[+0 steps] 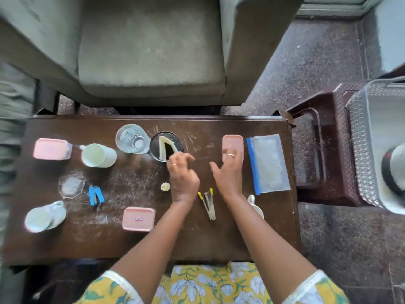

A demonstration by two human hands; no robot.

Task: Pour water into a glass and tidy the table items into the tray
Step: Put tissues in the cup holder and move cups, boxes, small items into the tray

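Note:
A clear glass (132,139) holding water stands at the back of the dark wooden table (135,242). Right beside it is a dark open bottle (156,140) with a cream carry strap (163,148). My left hand (183,176) is at the bottle's near rim, fingers spread and blurred, fingertips close to the strap's end. A small cream cap (165,186) lies just left of that hand. My right hand (228,172) is open, its fingers lying over a pink lidded box (232,142). The grey patterned tray (361,139) sits off the table at the right, on a brown stool (324,137).
On the table lie two more pink boxes (52,149) (138,218), a pale green cup (98,155), a tipped white cup (45,217), a clear round lid (72,185), a blue stapler (95,195), a metal tool with yellow tips (208,204) and a zip bag (268,163). An armchair (151,51) stands behind.

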